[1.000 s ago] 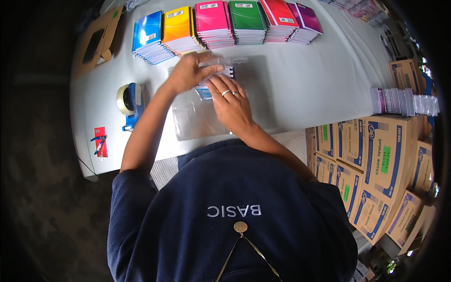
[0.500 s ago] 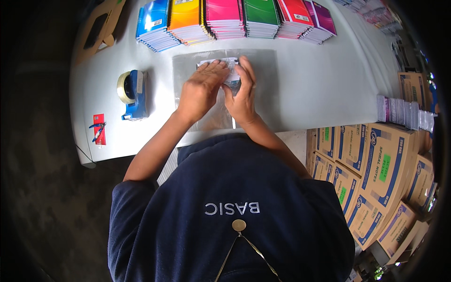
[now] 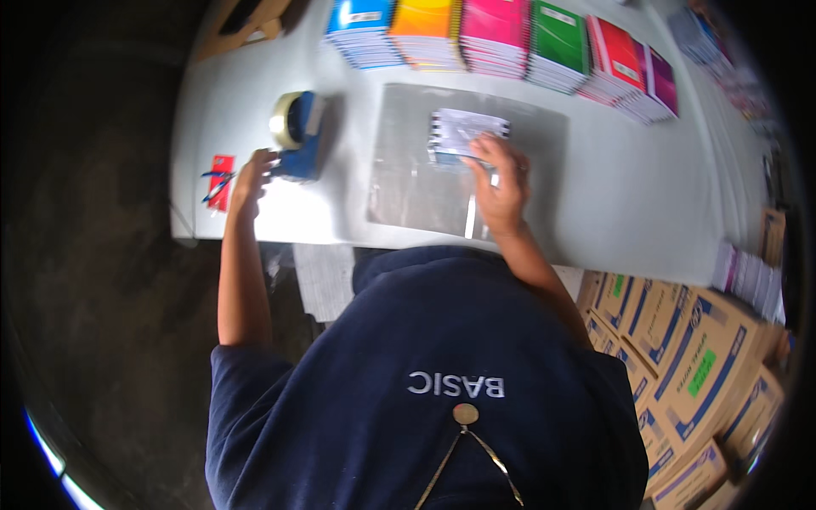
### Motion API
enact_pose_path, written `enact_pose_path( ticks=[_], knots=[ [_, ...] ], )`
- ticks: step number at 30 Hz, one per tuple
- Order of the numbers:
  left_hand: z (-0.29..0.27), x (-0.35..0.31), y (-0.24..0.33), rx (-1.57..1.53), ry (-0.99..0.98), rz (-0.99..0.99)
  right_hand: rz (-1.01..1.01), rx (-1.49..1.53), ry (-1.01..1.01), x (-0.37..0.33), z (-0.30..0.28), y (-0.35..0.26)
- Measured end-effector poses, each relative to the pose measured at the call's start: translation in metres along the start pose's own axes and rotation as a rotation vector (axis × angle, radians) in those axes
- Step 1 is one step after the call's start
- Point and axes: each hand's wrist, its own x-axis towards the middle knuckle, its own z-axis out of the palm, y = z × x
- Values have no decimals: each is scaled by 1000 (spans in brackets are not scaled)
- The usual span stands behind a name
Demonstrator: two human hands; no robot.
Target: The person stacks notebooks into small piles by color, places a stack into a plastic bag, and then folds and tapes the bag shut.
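Note:
A small stack of spiral notebooks with a pale top face (image 3: 463, 129) lies on a grey, see-through plastic sheet (image 3: 408, 191). My right hand (image 3: 504, 183) grips its near right edge, fingertips on top and thumb at the near side. Further left stands a blue tape dispenser (image 3: 302, 161) with a roll of clear tape (image 3: 284, 121). My left hand (image 3: 249, 183) is at the near left end of the dispenser, fingers drawn together at its tip. Blur and the small size hide whatever lies between those fingers.
Stacks of coloured notebooks (image 3: 495, 34) line the far side of the white table (image 3: 629, 195). Blue-handled pliers (image 3: 218, 187) rest on a red card (image 3: 223, 170) at the left. A cardboard piece (image 3: 255, 30) lies far left; cartons (image 3: 680, 340) are piled at the right.
My left hand has left the notebook stack and moved left to the tape dispenser. My right hand stays on the stack, whose top shows more. The whole view has shifted and turned.

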Motion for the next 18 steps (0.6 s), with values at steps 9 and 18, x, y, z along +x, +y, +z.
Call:
enact_pose_path(
  ticks=[9,18],
  knots=[
    [-23,-6,-35,-563,-679,218,-134,-28,-17,-1,1,5],
    [-6,-24,-30,238,524,388,-130,-23,-42,3,-8,8]
  ],
)
